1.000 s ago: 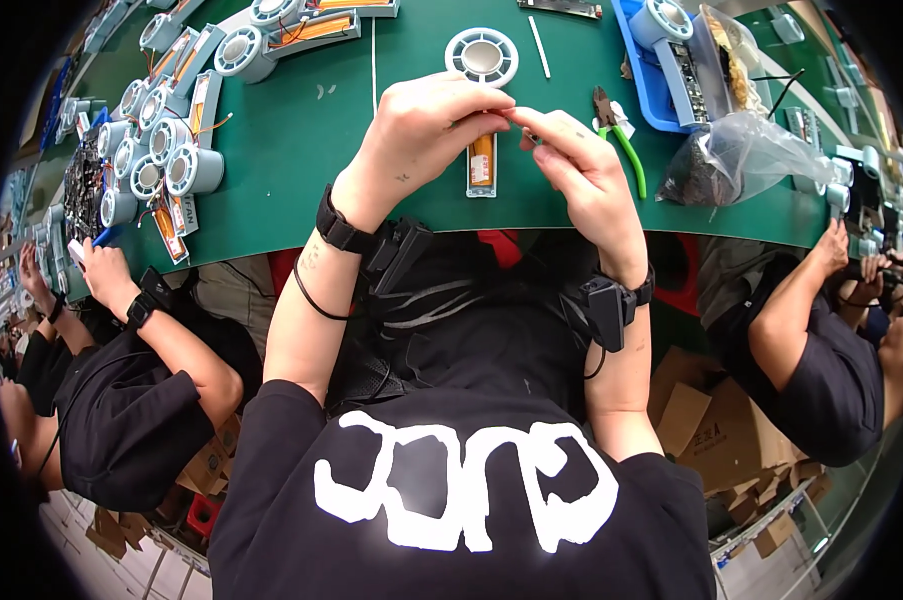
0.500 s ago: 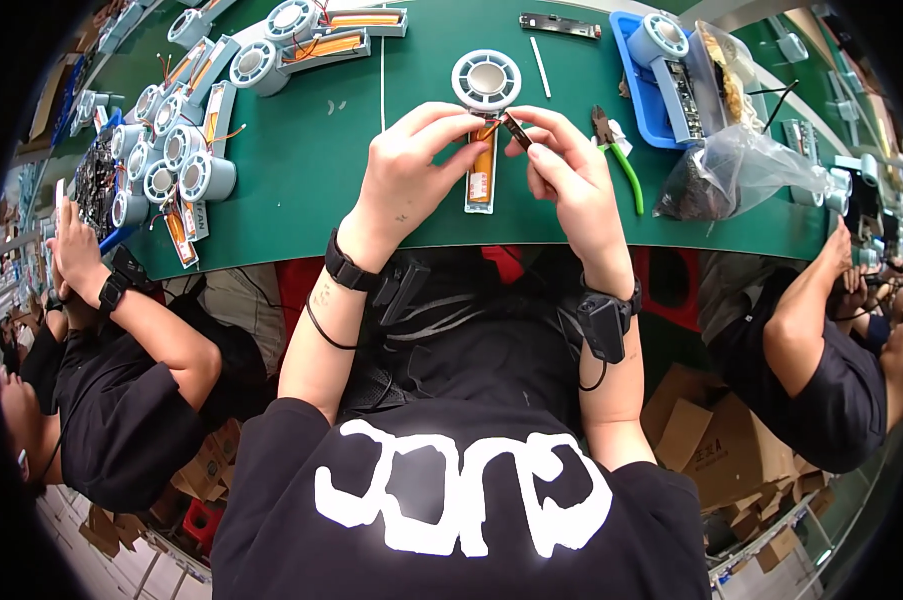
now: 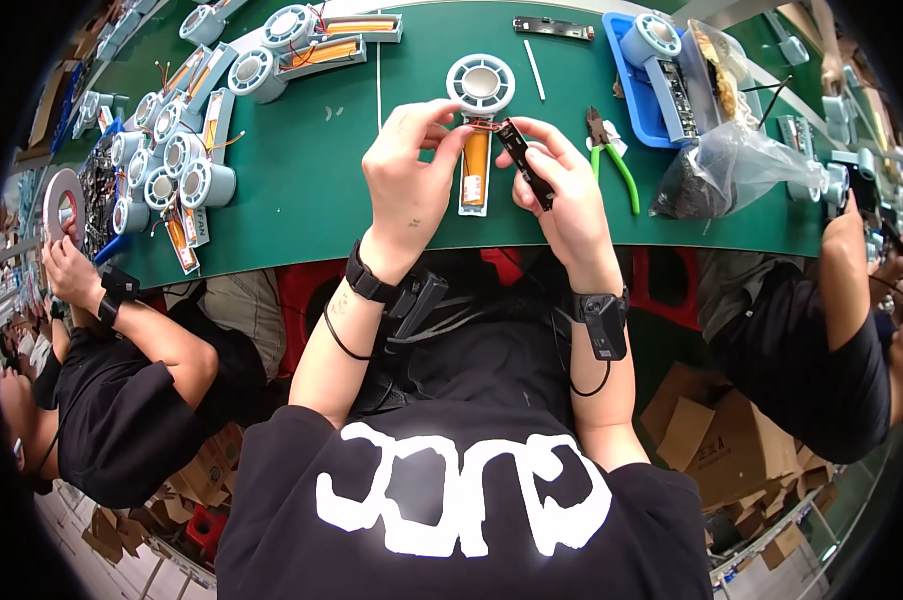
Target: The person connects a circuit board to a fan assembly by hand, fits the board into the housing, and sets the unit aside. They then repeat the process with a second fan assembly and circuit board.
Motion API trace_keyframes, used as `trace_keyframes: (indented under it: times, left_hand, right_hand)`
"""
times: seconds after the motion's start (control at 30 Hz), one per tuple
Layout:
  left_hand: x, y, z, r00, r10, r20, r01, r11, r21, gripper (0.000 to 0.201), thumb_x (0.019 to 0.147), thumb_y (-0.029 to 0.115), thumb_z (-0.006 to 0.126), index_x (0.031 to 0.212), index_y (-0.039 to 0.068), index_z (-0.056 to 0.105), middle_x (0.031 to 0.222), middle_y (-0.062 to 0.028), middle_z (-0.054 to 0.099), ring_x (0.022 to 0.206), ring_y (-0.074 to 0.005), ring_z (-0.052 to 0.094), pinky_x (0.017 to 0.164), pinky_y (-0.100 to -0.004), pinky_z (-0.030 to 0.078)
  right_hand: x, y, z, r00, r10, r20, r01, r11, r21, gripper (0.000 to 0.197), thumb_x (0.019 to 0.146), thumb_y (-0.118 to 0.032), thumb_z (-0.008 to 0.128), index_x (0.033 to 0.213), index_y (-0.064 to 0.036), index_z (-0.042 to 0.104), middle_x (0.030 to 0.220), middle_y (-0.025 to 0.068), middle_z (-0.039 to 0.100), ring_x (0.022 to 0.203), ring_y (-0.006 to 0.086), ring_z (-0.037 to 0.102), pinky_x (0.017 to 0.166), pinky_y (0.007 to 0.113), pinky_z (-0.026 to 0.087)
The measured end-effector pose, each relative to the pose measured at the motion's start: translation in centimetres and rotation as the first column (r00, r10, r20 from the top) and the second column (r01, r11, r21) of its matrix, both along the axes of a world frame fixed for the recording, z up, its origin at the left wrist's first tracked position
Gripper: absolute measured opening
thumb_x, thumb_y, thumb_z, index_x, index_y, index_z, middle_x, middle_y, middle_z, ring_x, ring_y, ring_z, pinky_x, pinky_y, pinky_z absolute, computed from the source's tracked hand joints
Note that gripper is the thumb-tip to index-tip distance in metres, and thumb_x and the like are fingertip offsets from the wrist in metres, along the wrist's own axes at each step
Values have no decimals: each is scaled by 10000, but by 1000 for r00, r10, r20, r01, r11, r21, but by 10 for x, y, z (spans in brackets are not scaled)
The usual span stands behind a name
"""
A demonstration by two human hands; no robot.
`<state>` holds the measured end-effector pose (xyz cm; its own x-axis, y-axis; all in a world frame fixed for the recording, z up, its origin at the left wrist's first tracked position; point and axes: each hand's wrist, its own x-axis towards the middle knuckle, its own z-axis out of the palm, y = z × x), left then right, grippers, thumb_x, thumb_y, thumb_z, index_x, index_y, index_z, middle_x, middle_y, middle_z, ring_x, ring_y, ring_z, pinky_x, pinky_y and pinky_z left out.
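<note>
A light blue handheld fan (image 3: 480, 84) lies in front of me, its handle pointing toward me. An orange battery (image 3: 477, 160) with a white label sits in the opened handle. Between thumb and fingers, my right hand (image 3: 571, 190) grips a narrow black circuit board (image 3: 524, 162), slanted beside the handle. Thin red wires (image 3: 484, 124) run across the fan's neck to the board's upper end. My left hand (image 3: 409, 165) is closed at the left side of the neck, its thumb and finger pinching at the wires; the exact contact is partly hidden.
Green-handled cutters (image 3: 613, 165), a white stick (image 3: 535, 70) and another black board (image 3: 553, 27) lie rightward. A blue tray (image 3: 626, 85) holds a fan, beside a clear bag (image 3: 716, 180). Several fans (image 3: 181, 155) crowd the left. Co-workers sit both sides; one holds a tape roll (image 3: 59, 200).
My right hand has turned, swinging the board so its long face shows. My left hand has shifted slightly left and down. The left co-worker's tape roll has come into view.
</note>
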<state>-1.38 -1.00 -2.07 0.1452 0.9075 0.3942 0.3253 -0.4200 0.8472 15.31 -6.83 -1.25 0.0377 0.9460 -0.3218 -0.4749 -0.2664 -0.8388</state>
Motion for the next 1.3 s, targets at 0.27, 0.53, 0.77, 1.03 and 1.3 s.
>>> trace_keyframes:
  times: [0.27, 0.53, 0.77, 1.03, 1.3]
  left_hand:
    - [7, 9, -4, 983, 54, -178, -10, 971, 240, 177, 847, 6, 743, 1019, 50, 737, 897, -65, 721, 752, -205, 683, 661, -320, 549]
    - [0, 12, -3, 892, 96, -442, 131, 880, 457, 195, 803, 45, 722, 992, 95, 733, 934, -30, 652, 861, -244, 608, 743, -371, 528]
    - [-3, 5, 10, 817, 61, -573, 189, 911, 366, 212, 795, 96, 703, 1005, 94, 729, 917, -32, 588, 874, -239, 572, 769, -373, 493]
    - [-3, -6, 18, 706, 47, -707, 213, 937, 275, 307, 825, 111, 650, 1125, 82, 712, 933, -55, 582, 878, -249, 557, 777, -383, 473]
    - [-5, -8, 6, 839, -6, -545, 152, 963, 223, 334, 822, 35, 624, 1148, 45, 699, 1006, -91, 628, 899, -289, 620, 781, -395, 516]
  right_hand:
    - [-4, -3, 0, 997, -29, 70, 30, 1000, -9, 358, 1052, -114, 466, 1381, 15, 528, 982, 82, 657, 618, 70, 509, 564, 211, 384]
    - [-1, -5, 2, 995, -36, 92, 39, 999, -25, 354, 1052, -116, 469, 1377, 11, 532, 984, 76, 655, 631, 63, 512, 563, 209, 379]
    - [-6, -7, 10, 968, -65, 242, 61, 998, 22, 349, 1036, -91, 497, 1370, -13, 561, 1002, 68, 658, 648, 58, 513, 582, 198, 390]
    - [-35, -7, 8, 665, -268, 697, 103, 957, 270, 302, 981, -70, 577, 1261, 33, 620, 1017, 174, 671, 784, 257, 655, 730, 357, 533]
    - [-46, 1, 19, 496, -356, 792, 79, 927, 367, 265, 984, -76, 581, 1205, 52, 650, 1049, 225, 676, 903, 380, 682, 789, 415, 543]
